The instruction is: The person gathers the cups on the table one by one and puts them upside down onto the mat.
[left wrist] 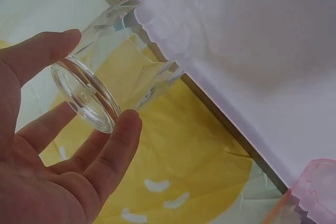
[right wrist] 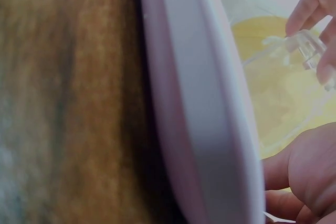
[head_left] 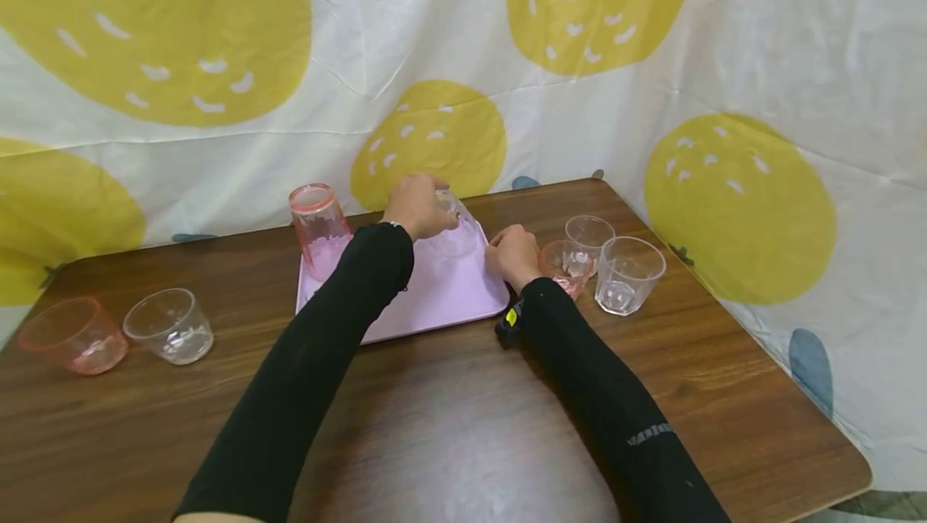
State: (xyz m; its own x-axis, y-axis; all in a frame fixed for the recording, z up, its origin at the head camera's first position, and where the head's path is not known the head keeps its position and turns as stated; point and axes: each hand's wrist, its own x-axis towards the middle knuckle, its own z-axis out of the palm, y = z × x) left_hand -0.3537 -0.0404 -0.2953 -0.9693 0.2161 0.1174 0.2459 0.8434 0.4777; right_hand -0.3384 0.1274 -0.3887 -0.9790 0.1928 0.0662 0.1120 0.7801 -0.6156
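My left hand (head_left: 416, 206) holds a clear plastic cup (left wrist: 134, 59) around its base, with the thumb on one side and fingers on the other. The cup is bottom up, its mouth towards the back right part of the lilac tray (head_left: 427, 310); whether its rim touches the tray, I cannot tell. With bent fingers, my right hand (head_left: 516, 256) grips the tray's right edge, seen close up in the right wrist view. At the tray's back left, a pink cup (head_left: 319, 219) stands upside down.
Right of the right hand stand a pink cup (head_left: 567, 275), a small clear cup (head_left: 588, 232) and a larger clear cup (head_left: 628, 275), upright. Another pink cup (head_left: 80, 338) and clear cup (head_left: 174, 328) stand at the left. A patterned curtain (head_left: 579, 121) hangs behind the wooden table (head_left: 449, 434).
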